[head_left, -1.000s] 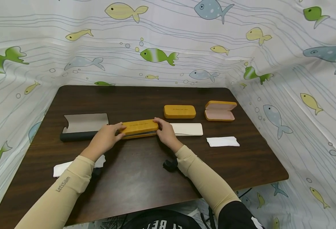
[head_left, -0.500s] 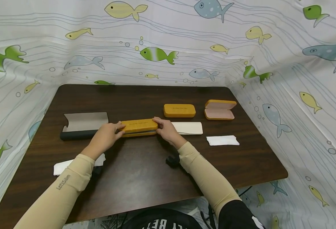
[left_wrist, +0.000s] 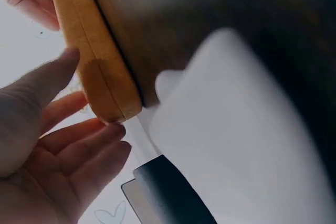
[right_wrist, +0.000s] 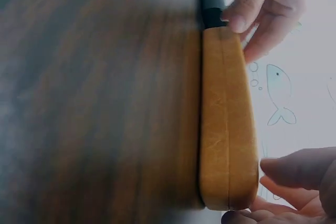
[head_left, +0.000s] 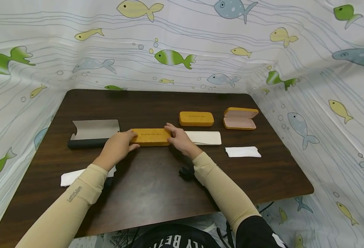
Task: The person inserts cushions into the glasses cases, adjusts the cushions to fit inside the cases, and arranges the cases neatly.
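Note:
In the head view a yellow eyeglass case (head_left: 150, 137) lies flat on the dark table with its lid down. My left hand (head_left: 118, 146) holds its left end, fingers at the corner and thumb toward the front. At the other end my right hand (head_left: 182, 140) has its fingers around the right corner. The left wrist view has the left thumb (left_wrist: 68, 59) at the edge of the case (left_wrist: 94, 51), with other fingertips against its end. From the right wrist, the seam of the case (right_wrist: 226, 119) looks closed.
A dark case (head_left: 92, 143) with a raised grey-lined flap stands left. Behind are a closed yellow case (head_left: 196, 119) and another (head_left: 239, 123) with its pink-lined lid raised. A flat white piece (head_left: 205, 137) and white cloths (head_left: 243, 152) lie right; another white cloth (head_left: 71, 177) lies front left.
The lid of the yellow eyeglass case has come down, and the dark gap along its front is gone. Both hands remain at its ends, the left thumb now lower and farther forward.

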